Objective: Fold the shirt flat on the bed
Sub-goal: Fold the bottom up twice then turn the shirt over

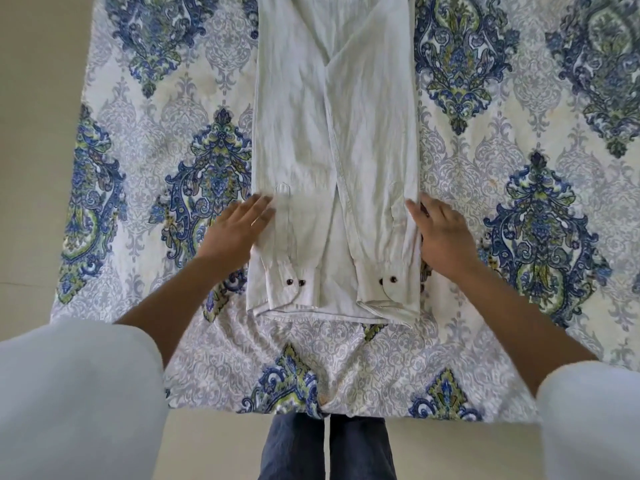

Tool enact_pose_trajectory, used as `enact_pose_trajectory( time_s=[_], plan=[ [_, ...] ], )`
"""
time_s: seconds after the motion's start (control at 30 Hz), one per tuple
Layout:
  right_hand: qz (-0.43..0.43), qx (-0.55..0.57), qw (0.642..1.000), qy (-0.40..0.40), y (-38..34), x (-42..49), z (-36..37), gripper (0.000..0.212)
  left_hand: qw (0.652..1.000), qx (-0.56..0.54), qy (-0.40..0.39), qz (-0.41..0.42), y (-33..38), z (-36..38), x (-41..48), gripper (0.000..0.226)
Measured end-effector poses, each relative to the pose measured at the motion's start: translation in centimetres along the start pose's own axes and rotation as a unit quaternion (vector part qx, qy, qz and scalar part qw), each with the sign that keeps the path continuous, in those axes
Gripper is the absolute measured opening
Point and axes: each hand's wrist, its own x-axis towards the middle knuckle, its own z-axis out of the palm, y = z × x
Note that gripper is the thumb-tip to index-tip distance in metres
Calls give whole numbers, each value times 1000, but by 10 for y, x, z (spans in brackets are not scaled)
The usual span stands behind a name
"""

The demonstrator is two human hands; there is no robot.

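Person wears a pale blue-white top. Left sleeve (76, 393) fills the near left, right sleeve (592, 417) the near right. Both are loose, plain and end by the elbow. Forearms, left hand (239, 230) and right hand (443, 233) bare. Dark blue jeans (327, 448) near centre.

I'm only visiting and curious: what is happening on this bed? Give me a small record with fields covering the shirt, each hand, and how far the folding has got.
surface: bed under a blue and green paisley bedsheet
garment: white shirt, flat, narrowed to a long strip
sleeves: both folded in over the body; cuffs near the person, dark buttons showing
left hand: fingers straight, touching the shirt's left edge
right hand: fingers straight, along the shirt's right edge
stage: sides folded in; not yet folded end to end
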Motion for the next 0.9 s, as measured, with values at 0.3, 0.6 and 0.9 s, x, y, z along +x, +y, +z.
enact_pose_trajectory(
  time_s=[0.3, 0.6, 0.9],
  plan=[
    [-271, -248, 929, -38, 35, 21, 20, 60, 967, 155, 7, 200, -39, 17, 30, 87],
    [-306, -182, 934, -13, 25, 44, 30, 66, 969, 111, -20, 218, -35, 10, 52, 102],
    [-336, -154, 927, -65, 27, 51, 18, 82, 967, 70, -99, 224, -28, -7, 57, 90]
  ],
)
